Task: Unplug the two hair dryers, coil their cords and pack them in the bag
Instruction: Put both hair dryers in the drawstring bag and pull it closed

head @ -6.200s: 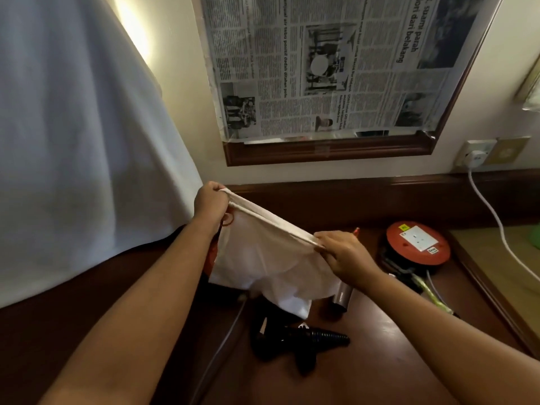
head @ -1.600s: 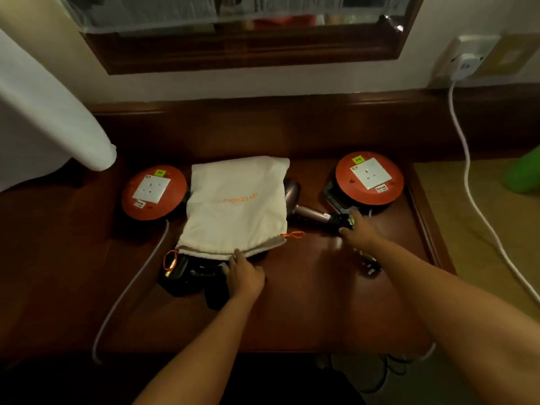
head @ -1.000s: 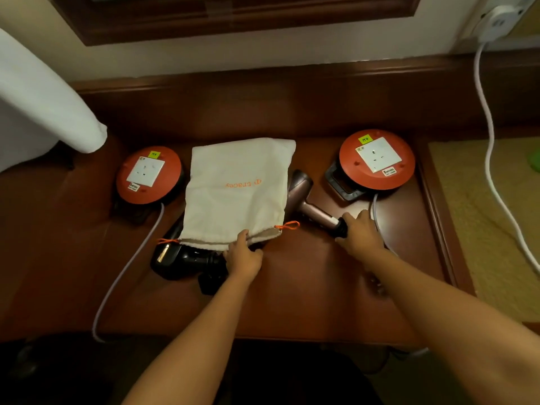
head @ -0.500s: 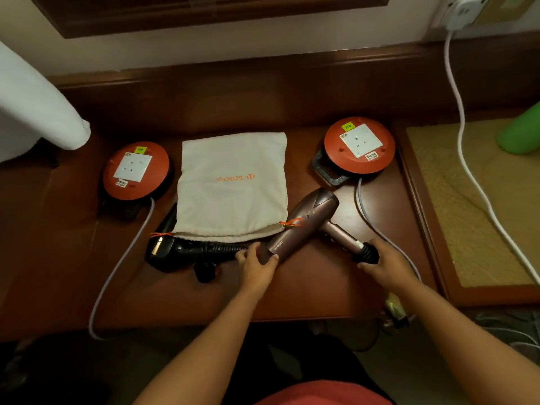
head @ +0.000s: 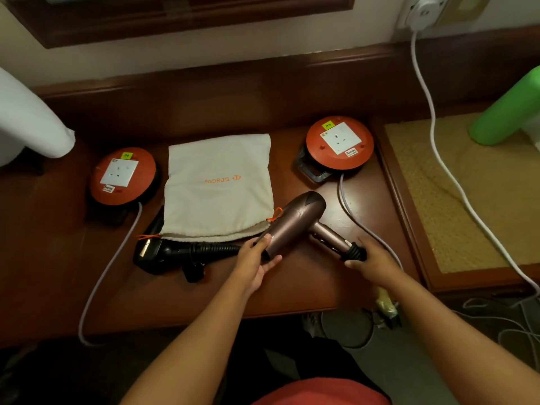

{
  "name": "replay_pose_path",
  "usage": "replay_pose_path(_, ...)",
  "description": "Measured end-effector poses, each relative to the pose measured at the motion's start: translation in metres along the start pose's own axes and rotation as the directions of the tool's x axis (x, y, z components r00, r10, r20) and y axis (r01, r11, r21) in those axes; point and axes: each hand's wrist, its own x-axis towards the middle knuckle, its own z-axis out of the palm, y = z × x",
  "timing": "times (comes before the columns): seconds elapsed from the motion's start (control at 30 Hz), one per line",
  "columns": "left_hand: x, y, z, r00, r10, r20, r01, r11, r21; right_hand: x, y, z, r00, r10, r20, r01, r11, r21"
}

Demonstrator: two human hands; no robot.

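Dim, warm indoor light; the wooden surface (head: 292,282) showed a soft sheen, deep shadow lay below its front edge, wide-angle bending at edges, focus slightly soft.

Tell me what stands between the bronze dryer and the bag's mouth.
Nothing visible stands between. The bronze dryer, held by the left hand and right hand, sits right beside the bag, whose mouth lies flat, not yet held open.
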Motion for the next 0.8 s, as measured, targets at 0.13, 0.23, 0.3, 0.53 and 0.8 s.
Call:
replay_pose_path(0.13, -0.013, 0.006, 0.004, 0.999, 0.04, -0.027, -0.042, 0.995, -0.09, -0.005, -0.017, -0.012, 0.998, 0.053, -0.017, -0.053, 0.997, -0.056)
replay_pose_path(0.23, -0.018, 0.011, 0.006, 0.996, 0.07, -0.053, -0.076, 0.988, -0.131, -0.004, -0.026, -0.027, 0.995, 0.103, 0.007, -0.103, 0.994, -0.03)
replay_pose_path(0.3, -0.019, 0.013, 0.009, 0.994, 0.09, -0.058, -0.098, 0.983, -0.153, -0.002, -0.031, -0.035, 0.988, 0.129, -0.081, -0.129, 0.992, 0.003)
replay_pose_path(0.53, -0.023, 0.007, 0.021, 0.994, 0.082, -0.066, -0.092, 0.982, -0.162, 0.007, -0.052, -0.026, 0.908, 0.41, -0.089, -0.22, 0.645, 0.732)
replay_pose_path(0.8, -0.022, 0.019, 0.012, 0.987, 0.107, -0.119, -0.127, 0.977, -0.174, 0.002, -0.047, -0.036, 0.985, 0.085, 0.148, -0.137, 0.908, 0.396)
